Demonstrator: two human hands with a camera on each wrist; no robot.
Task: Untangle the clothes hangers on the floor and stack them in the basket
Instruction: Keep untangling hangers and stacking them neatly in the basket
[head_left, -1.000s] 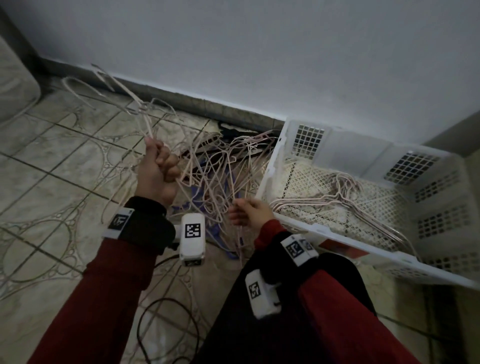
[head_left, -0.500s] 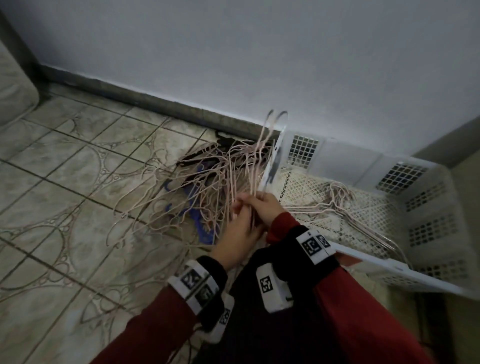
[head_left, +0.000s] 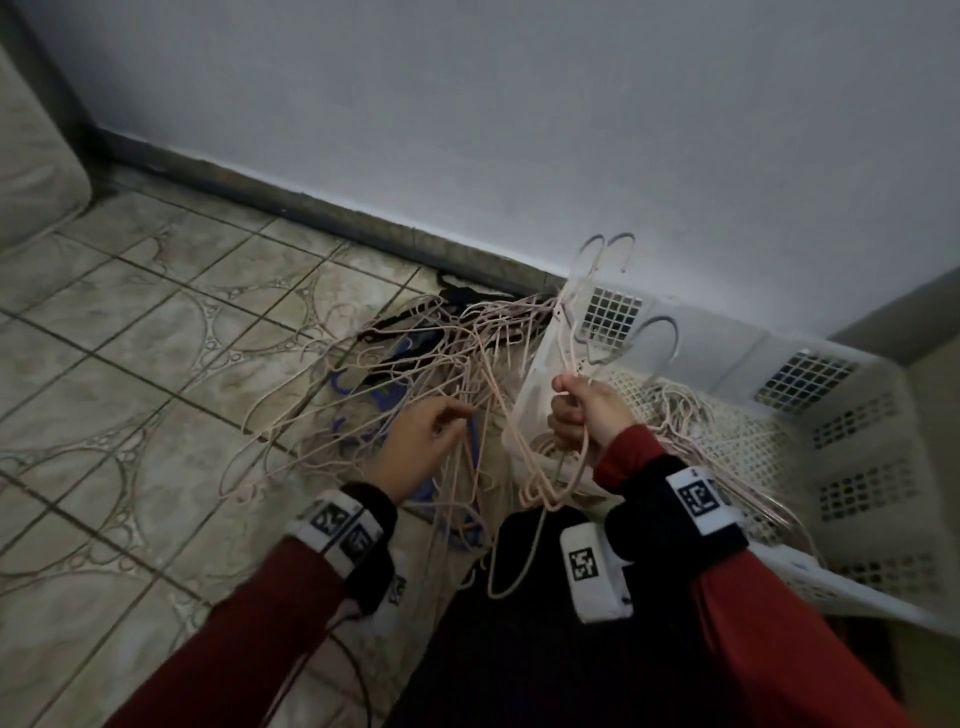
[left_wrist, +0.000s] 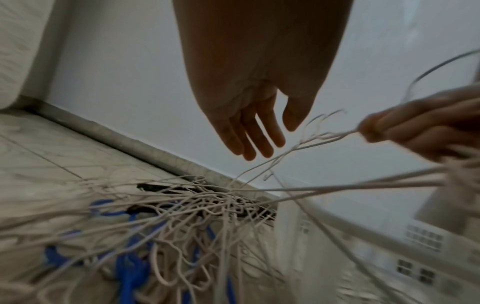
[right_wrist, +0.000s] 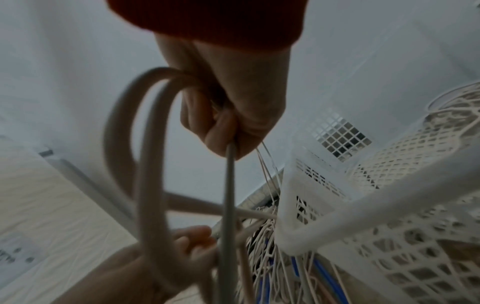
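Note:
A tangle of thin pink hangers (head_left: 415, 374) lies on the tiled floor just left of the white basket (head_left: 727, 358). My right hand (head_left: 574, 402) grips a bundle of pink hangers (head_left: 550, 483) at their necks, beside the basket's near-left corner. Their hooks (head_left: 615, 249) point up and their bodies hang below my fist. In the right wrist view the right hand (right_wrist: 228, 131) is a tight fist around the wires. My left hand (head_left: 441, 431) hovers over the tangle; in the left wrist view the left hand (left_wrist: 254, 133) shows straight fingers that hold nothing. Several pink hangers (head_left: 685, 415) lie in the basket.
Blue hangers (head_left: 374, 400) and black hangers (head_left: 457, 296) are mixed into the pile by the skirting board. A mattress edge (head_left: 31, 156) stands at the far left. A black cable (head_left: 358, 670) runs over the floor near my left forearm. My dark-trousered knee (head_left: 519, 649) is below the hands.
My left hand brought its hangers across to the right hand, let go and drew back to the left. The right hand now grips the joined bundle, raised by the basket corner.

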